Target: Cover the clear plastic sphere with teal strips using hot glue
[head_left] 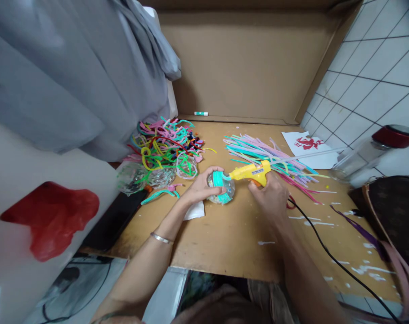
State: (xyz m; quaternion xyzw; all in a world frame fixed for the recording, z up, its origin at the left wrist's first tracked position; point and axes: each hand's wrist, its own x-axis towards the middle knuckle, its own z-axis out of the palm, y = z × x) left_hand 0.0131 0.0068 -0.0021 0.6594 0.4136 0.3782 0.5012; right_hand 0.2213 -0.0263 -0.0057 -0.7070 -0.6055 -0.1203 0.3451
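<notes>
Head view, clear ball (221, 186) in left hand (201, 185), glue gun (251, 172) in right hand (270, 195)

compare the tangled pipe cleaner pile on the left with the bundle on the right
The left pile is curled and tangled; the right bundle lies straight and fanned out. The left pile mixes strong yellow, green and red; the right bundle is mostly pale teal, pink and lilac. Both rest on the cardboard surface.

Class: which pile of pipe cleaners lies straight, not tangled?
The pastel pile beyond the yellow glue gun; the other pile, by the left hand, is curled.
</notes>
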